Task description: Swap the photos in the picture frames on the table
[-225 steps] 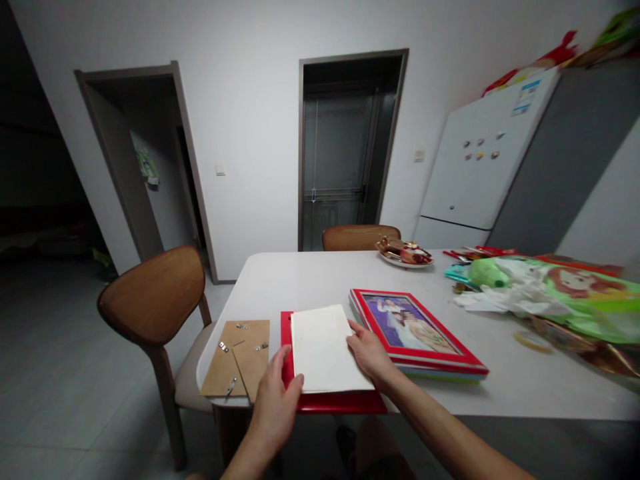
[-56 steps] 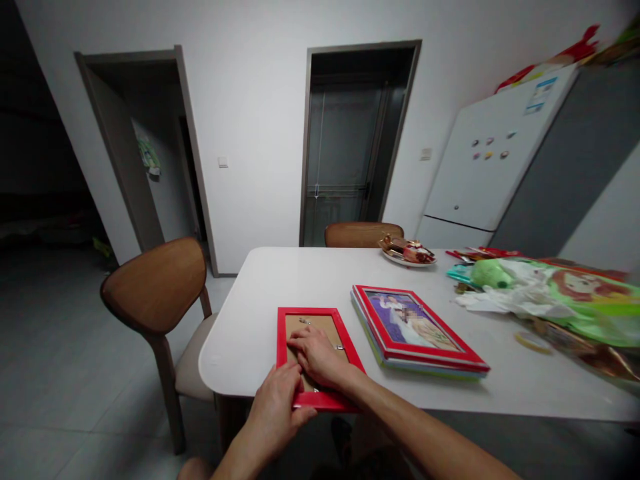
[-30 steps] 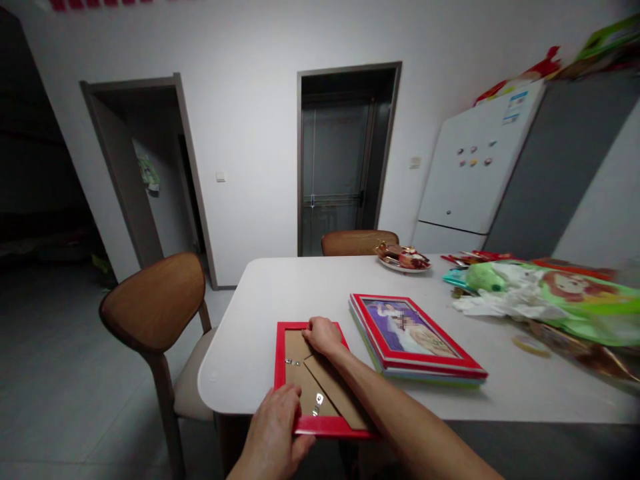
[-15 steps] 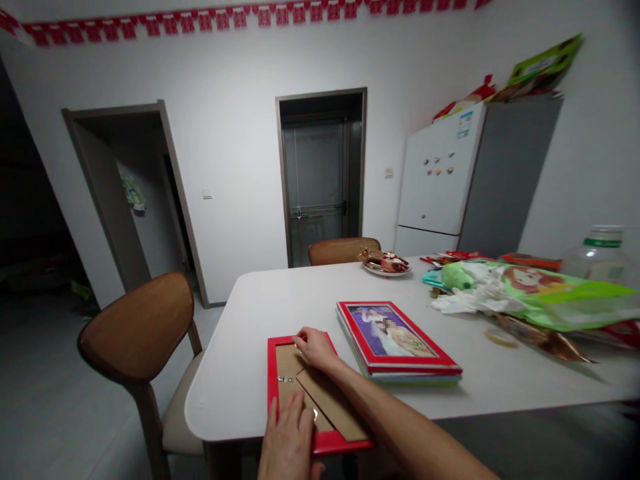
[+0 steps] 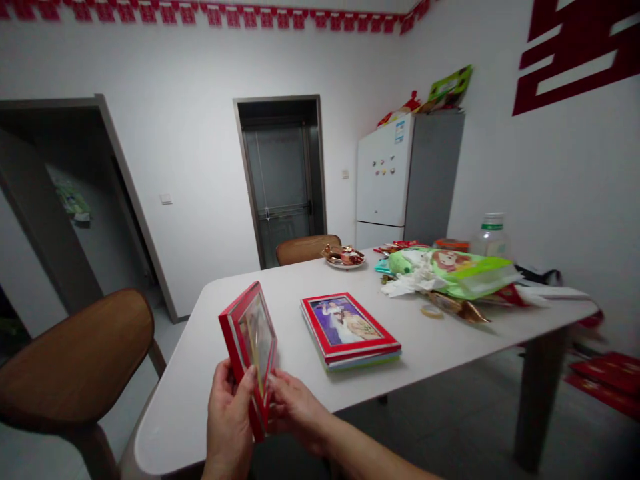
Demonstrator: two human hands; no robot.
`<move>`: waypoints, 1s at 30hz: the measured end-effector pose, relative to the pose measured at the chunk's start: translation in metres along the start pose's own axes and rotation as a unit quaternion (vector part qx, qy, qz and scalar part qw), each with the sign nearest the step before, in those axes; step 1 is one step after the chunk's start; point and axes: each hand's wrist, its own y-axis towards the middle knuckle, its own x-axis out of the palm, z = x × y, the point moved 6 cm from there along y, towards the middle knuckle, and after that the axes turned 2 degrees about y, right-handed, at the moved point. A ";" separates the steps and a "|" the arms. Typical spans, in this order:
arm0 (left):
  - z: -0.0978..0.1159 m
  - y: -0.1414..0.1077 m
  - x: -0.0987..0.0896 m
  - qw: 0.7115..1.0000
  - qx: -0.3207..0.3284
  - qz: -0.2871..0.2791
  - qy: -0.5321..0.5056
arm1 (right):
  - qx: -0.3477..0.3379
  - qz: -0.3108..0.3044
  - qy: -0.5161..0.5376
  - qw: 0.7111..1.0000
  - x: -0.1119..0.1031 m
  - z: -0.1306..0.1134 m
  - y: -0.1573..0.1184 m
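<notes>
Both hands are on the red frame (image 5: pixel 236 323), held roughly upright and a bit tilted above the near edge of the white surface (image 5: pixel 167 417), w/ its glazed front angled to the R & catching glare, so the pic inside is hard to read. L hand (image 5: pixel 230 417) is closed round the lower L side, thumb on the front, fingers mostly hidden behind. R hand (image 5: pixel 299 408) has the lower R edge btwn thumb & bent fingers, partly hidden. To the R, apart from it, a stack of frames (image 5: pixel 363 349) lies flat; top one is red w/ a photo of a figure in white on purple, lower ones show blue & green edges. Farther R: green bag (image 5: pixel 475 281), white tissue (image 5: pixel 411 283), tape roll (image 5: pixel 431 312) & gold wrapper (image 5: pixel 464 310), w/ a clear bottle (image 5: pixel 493 241) behind the bag. Plate (image 5: pixel 346 266) w/ wrapped bits sits near the far edge, in front of a wooden chair (image 5: pixel 307 249). Fridge (image 5: pixel 383 183) w/ small magnets stands beyond.
</notes>
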 end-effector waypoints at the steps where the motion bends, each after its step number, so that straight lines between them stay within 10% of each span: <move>1: 0.003 0.000 0.009 0.999 -0.005 0.005 -0.042 | -0.035 0.003 0.049 0.998 0.005 -0.006 -0.002; 7: 0.012 0.020 0.050 0.997 0.015 -0.018 -0.076 | -0.180 0.076 0.004 0.981 -0.053 -0.107 -0.008; 12: -0.041 0.036 0.088 0.988 -0.085 -0.090 -0.097 | -0.123 0.161 -0.192 0.960 -0.149 -0.167 0.000; 18: -0.094 0.037 0.122 0.991 -0.085 -0.099 -0.015 | -0.080 0.207 -0.308 0.925 -0.207 -0.169 0.008; 30: -0.112 0.021 0.117 0.969 -0.103 -0.143 0.171 | -0.059 0.267 -0.350 0.896 -0.225 -0.131 -0.017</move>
